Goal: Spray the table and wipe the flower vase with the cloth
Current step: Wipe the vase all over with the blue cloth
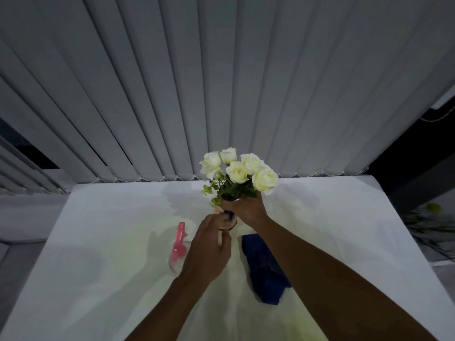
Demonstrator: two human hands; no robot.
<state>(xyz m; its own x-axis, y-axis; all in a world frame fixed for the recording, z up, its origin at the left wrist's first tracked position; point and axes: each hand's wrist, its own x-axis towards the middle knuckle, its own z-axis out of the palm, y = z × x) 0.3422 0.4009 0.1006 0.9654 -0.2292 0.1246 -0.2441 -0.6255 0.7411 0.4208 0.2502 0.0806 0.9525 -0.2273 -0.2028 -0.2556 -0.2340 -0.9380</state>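
A small flower vase (pixel 230 224) holding white roses (pixel 237 171) stands above the middle of the white table (pixel 98 242). My right hand (pixel 246 208) is closed around its neck just under the leaves. From the left, my left hand (pixel 206 252) meets the vase's lower body with curled fingers; a small dark blue patch shows at its fingertips. Both hands hide most of the vase. The dark blue cloth (pixel 264 269) lies folded on the table beside and under my right forearm, in neither hand. A clear spray bottle (pixel 178 244) with a pink head stands left of my left hand.
Grey vertical blinds (pixel 221 82) hang right behind the table's far edge. Off the table's right side, green plant stems (pixel 428 225) lie low in the dark. A damp-looking sheen marks the tabletop around the vase.
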